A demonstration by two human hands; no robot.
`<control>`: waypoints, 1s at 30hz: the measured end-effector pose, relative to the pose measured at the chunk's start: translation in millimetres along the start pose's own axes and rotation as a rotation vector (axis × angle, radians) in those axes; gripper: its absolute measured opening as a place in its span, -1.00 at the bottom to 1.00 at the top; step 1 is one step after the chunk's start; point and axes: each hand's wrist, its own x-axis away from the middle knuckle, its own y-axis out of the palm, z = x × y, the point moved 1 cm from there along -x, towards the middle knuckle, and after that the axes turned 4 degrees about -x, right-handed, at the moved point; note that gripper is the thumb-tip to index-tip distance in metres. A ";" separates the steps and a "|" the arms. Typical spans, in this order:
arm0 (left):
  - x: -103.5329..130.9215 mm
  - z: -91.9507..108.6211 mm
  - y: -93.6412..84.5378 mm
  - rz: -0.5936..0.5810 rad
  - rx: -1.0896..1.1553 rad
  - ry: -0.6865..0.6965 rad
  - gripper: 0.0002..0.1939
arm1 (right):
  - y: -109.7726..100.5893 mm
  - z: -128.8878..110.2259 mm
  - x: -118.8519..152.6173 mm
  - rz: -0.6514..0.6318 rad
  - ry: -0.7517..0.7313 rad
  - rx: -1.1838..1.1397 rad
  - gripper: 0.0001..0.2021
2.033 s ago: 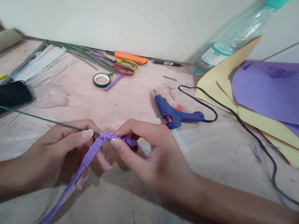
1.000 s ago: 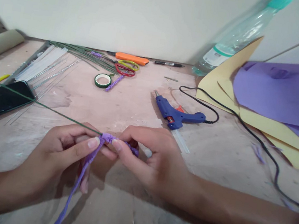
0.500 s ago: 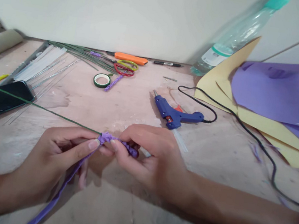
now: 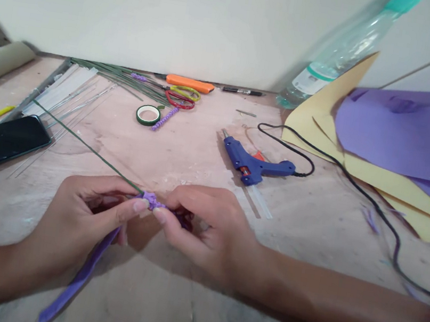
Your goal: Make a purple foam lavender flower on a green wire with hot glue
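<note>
A green stem [image 4: 88,146] slants from the upper left down to a ruffled purple paper piece [image 4: 150,199] wrapped around its end. My left hand [image 4: 98,213] pinches the purple piece where the stem enters it. From beneath that hand a flat purple paper strip [image 4: 77,283] hangs toward the lower left. My right hand [image 4: 205,224] pinches the other side of the wrapped piece between thumb and index finger. Its far end is mostly hidden under my right fingers.
Beyond my hands lie a blue glue gun [image 4: 253,164] with a black cord, green tape [image 4: 148,115], scissors [image 4: 180,100] and an orange cutter [image 4: 190,83]. A phone [image 4: 3,145] is at left; yellow paper [image 4: 406,203], purple paper [image 4: 400,135] and a bottle [image 4: 312,78] are right.
The stem's free end has swung upward and to the right, so the stem slopes more steeply. Both hands still pinch the purple piece, and its right end shows less under my right fingers.
</note>
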 end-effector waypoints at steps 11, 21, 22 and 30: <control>8.1 -5.9 -4.1 0.047 0.000 0.061 -0.87 | 0.2 -2.8 -2.1 -0.059 -0.055 -0.025 -0.74; 4.5 -3.0 -4.2 0.026 -0.033 0.062 -0.86 | 0.8 -2.5 0.3 -0.061 -0.032 -0.021 -0.78; 3.7 -3.5 -4.5 0.005 -0.015 0.049 -0.84 | -1.2 -2.1 -0.8 -0.073 -0.005 -0.038 -0.79; 4.9 -11.9 -14.3 -0.151 -0.047 0.029 -0.62 | -31.5 16.5 -26.1 -0.335 0.231 0.060 -0.62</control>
